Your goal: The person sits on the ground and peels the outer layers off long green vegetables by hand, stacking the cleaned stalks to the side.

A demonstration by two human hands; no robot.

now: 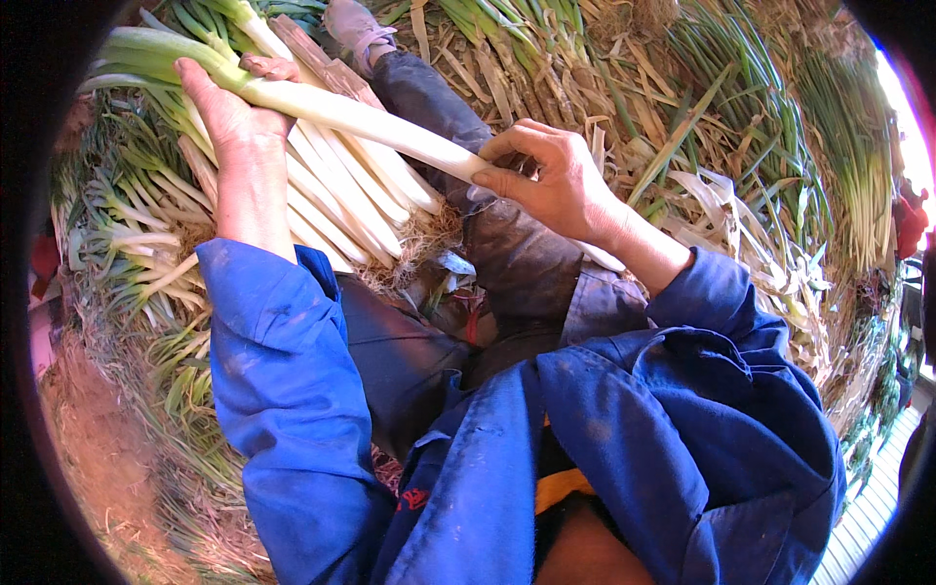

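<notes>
A long large green onion [365, 126] slants across my front, its green top at the upper left and its white shank running down to the right. My left hand [241, 110] holds it near where green turns white, the palm beneath and the fingers partly hidden behind it. At the lower white end, my right hand [556, 172] pinches it between thumb and bent fingers. Below the stalk lies a bundle of white-shanked onions [351, 197] with stringy roots [398, 267] towards me. Under my right wrist a white rounded end [603, 256] shows, mostly hidden by the forearm.
Wooden slats [329, 66] stand by the bundle. Thinner onions [146, 241] lie at the left. Unpeeled onions [512, 51] and more green stalks [738, 95] spread beyond my outstretched leg [431, 95]. Dry peeled leaves [768, 248] heap at the right.
</notes>
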